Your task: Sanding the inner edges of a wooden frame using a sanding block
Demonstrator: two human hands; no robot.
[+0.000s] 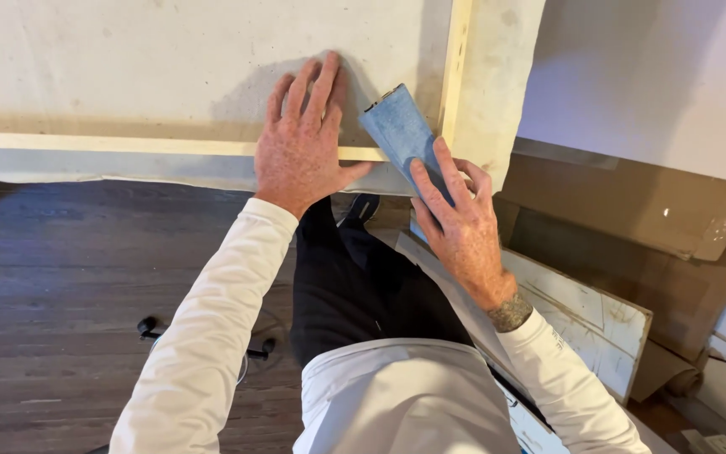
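My left hand (pixel 304 139) lies flat, fingers spread, on a pale canvas stretched over a light wooden frame (pixel 161 145), pressing near the frame's lower bar. My right hand (pixel 455 223) grips a blue-bodied tool (pixel 401 134) that looks like a staple gun, its nose set against the canvas by the corner where the lower bar meets the upright bar (pixel 455 67). Both arms wear white long sleeves.
Loose canvas edge (pixel 128 166) hangs below the frame bar. Dark wooden floor (pixel 60 277) lies under it. Brown cardboard (pixel 632 202) and white painted boards (pixel 598 324) lean at the right. A small black object (pixel 149 326) rests on the floor.
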